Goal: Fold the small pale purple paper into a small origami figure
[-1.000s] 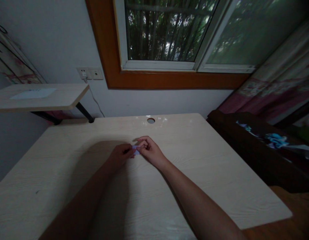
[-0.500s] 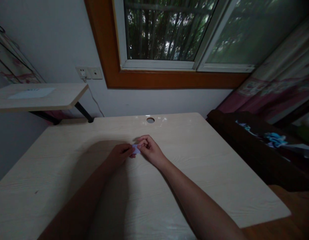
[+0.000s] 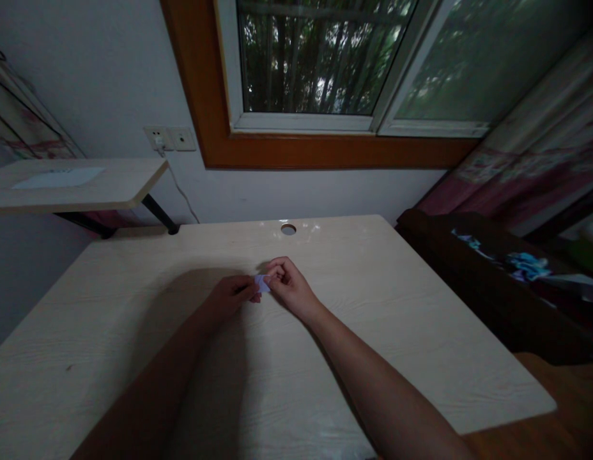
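Observation:
A small piece of pale purple paper [image 3: 262,283] spans the gap between my two hands, just above or on the desk. My left hand [image 3: 232,294] is closed, its thumb and fingers pinching the paper's left side. On the other side, my right hand [image 3: 287,281] grips the right edge between thumb and forefinger, with its other fingers curled. Much of the paper is covered by my fingers, so its full shape does not show. The pale wood-grain desk [image 3: 296,370] lies under both hands.
Behind my hands the desk has a round cable hole [image 3: 288,229]. A raised shelf [image 3: 128,185] on black legs stands at the left, with a white sheet [image 3: 59,178] on it. A wall and window [image 3: 320,64] are beyond. At the right is dark furniture with blue cloth [image 3: 529,266].
The paper has tilted slightly between my fingers. Both hands keep nearly the same place and grip.

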The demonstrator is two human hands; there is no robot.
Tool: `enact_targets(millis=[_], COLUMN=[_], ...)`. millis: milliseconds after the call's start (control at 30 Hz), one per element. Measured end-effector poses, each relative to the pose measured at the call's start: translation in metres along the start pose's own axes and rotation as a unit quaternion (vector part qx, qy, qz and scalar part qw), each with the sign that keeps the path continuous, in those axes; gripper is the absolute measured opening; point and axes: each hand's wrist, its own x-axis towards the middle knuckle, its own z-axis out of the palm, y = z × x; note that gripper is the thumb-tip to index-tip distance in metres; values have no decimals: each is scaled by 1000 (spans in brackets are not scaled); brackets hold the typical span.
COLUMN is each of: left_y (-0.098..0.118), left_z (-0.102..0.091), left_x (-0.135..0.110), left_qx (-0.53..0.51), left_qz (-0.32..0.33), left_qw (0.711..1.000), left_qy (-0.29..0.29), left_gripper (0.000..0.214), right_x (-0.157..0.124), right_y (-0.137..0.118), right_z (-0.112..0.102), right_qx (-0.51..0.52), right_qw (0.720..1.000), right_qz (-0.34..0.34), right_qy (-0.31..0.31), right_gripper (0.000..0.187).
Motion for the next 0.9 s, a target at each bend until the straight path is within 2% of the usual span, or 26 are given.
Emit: enact_targets(millis=[433,700,900], left_y=[-2,4,-4], left_z=[1,0,1], left_x=[-2,-2,-1], left_qx=[-10,-11,0], left_qz=[-7,-9,0], left_qw=[1000,1000,1000], left_qy=[14,25,20], left_gripper=[33,34,29], right_x=[0,0,-1], right_y=[0,1,-2], right_z=[0,-1,0], right_qx=[-44,-46,-44], right_qw=[999,998,998], right_qz=[0,-10,-12], right_qy=[19,38,36], right_gripper=[26,22,21])
